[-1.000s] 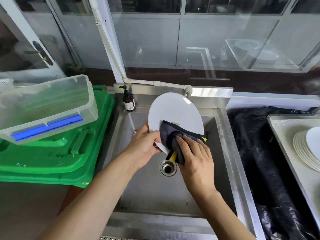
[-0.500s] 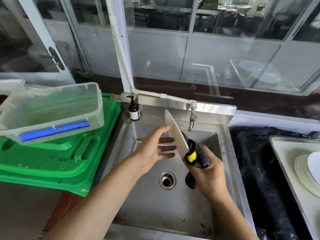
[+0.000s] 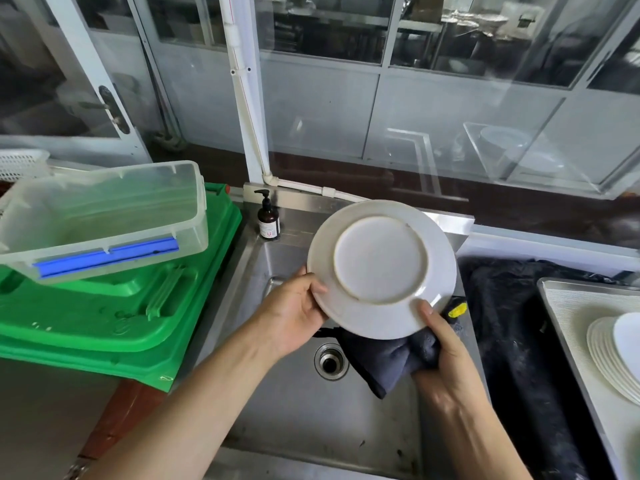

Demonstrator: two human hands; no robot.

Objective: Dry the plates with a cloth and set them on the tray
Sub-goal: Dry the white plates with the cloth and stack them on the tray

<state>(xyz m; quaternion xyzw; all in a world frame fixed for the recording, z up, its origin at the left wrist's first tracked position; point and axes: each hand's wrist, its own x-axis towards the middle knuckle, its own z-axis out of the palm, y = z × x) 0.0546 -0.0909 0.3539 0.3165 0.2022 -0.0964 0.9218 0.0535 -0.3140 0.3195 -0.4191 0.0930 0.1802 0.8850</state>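
White plate [image 3: 381, 268] underside up over sink, dark cloth [image 3: 388, 362] beneath

A steel sink [image 3: 294, 420] sits below glass partition panels [image 3: 467, 109] in pale frames, with a white pipe [image 3: 247, 109] running down to it. Daylight reflects in the glass. A door handle [image 3: 114, 109] shows at left. Green plastic crates [image 3: 104, 317] are stacked beside the sink.
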